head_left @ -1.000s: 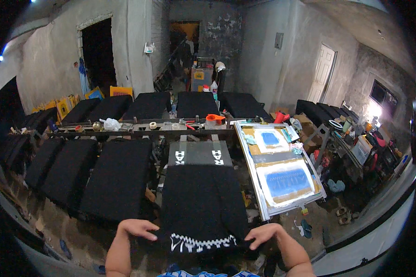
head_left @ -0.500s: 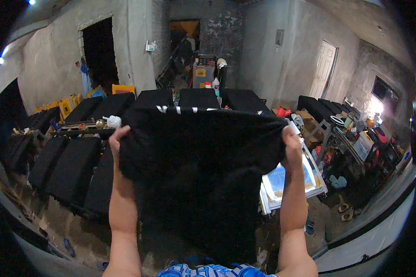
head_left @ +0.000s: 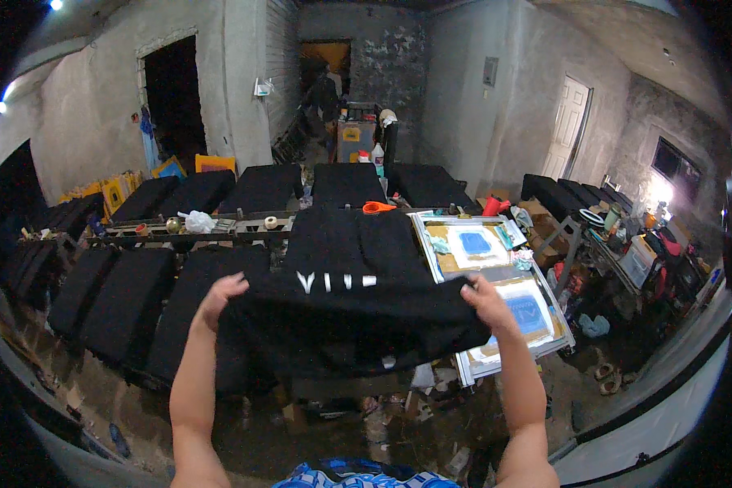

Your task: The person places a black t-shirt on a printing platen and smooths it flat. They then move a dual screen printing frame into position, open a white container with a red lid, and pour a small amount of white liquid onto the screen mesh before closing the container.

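Observation:
A black T-shirt (head_left: pixel 358 321) is stretched sideways between my two hands, low over a black-covered printing board (head_left: pixel 358 236) in front of me. My left hand (head_left: pixel 222 297) is closed on its left edge. Closed on the opposite edge is my right hand (head_left: pixel 486 301), thumb and fingers pinching the cloth. Several white printed marks (head_left: pixel 336 282) show just above the raised fold; the rest of the print is hidden. The lower part of the cloth hangs loosely toward me. Just right of it lie two framed printing screens, the far one (head_left: pixel 473 242) and the near one (head_left: pixel 522 315), partly behind my right forearm.
Black-covered boards (head_left: pixel 130 297) stand in rows at left and back. A rail (head_left: pixel 244 228) between rows carries a tape roll (head_left: pixel 270 222), a white plastic bag (head_left: pixel 198 221) and an orange tool (head_left: pixel 378 207). A cluttered table (head_left: pixel 626 252) stands right; a person (head_left: pixel 327 98) is far back.
Both hands have come down and closer together, lowering the T-shirt from its raised, spread position. The far board, white marks, orange tool and far screen now show.

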### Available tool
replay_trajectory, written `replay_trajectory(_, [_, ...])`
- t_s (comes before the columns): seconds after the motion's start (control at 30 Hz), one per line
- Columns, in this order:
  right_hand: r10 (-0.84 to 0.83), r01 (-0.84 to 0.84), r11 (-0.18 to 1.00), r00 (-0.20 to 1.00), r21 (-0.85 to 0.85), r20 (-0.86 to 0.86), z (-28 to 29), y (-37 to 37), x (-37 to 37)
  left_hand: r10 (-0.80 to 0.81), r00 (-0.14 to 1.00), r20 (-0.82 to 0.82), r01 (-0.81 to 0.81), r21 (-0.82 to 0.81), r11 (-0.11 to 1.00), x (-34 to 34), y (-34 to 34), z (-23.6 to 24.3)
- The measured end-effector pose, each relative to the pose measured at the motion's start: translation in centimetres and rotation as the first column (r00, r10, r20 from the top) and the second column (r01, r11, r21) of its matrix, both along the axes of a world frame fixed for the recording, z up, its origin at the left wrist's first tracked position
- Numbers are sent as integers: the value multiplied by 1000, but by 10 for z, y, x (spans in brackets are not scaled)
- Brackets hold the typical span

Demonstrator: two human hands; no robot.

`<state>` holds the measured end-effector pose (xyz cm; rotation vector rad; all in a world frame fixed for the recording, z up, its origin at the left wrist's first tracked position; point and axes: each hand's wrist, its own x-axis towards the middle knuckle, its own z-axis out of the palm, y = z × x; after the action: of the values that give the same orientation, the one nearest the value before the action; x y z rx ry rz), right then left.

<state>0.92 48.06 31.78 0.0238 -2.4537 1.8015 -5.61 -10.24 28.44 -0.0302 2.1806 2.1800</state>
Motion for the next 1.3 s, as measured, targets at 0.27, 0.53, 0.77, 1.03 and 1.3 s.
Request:
replay_trajectory(0.27, [668, -859, 478, 490, 182, 560, -129, 24, 62, -604, 577, 549, 786, -174, 593, 84, -16, -127])
replay_trajectory(0.53, [369, -883, 432, 358, 183, 858, -213, -9, 72, -469, 612, 637, 772, -353, 529, 64, -10, -254])
replay_trajectory(0.77, [482, -729, 642, 623, 236, 616, -188, -73, 38, -762, 627, 160, 151, 935, 320, -33, 15, -350])
replay_trajectory(1.03, [590, -801, 596, 488, 60, 643, -202, -112, 39, 101, 705, 702, -399, 275, 875, -54, 85, -294])
replay_trajectory(1.3, [376, -325, 927, 771, -190, 514, -198, -124, -3, 262, 924, 280, -335, 254, 907, -72, 130, -224])
